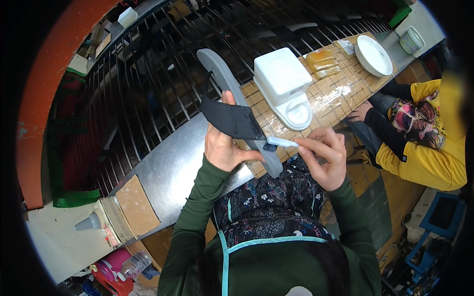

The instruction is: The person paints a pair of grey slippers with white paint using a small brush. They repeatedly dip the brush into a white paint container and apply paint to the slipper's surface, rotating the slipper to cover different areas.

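My left hand (220, 146) grips a grey sandal sole (220, 67), held tilted over the near edge of the bench, thumb at its lower end and fingers behind the black strap (231, 120). One end of the strap hangs loose over the sole. Between the thumb and fingers of my right hand (327, 157) is a small brush with a pale blue handle (283, 142). Its dark bristles touch the sole near the strap's end. Just beyond the brush stands a white plastic container with a round cup (284, 81) at its front.
A yellow wrapped block (322, 63) and a white bowl (374, 55) sit on the taped bench top (340, 93). Metal conveyor bars (148, 93) run along the far side. On the right sits another person in a yellow top (419, 163). A grey cone (88, 222) lies at left.
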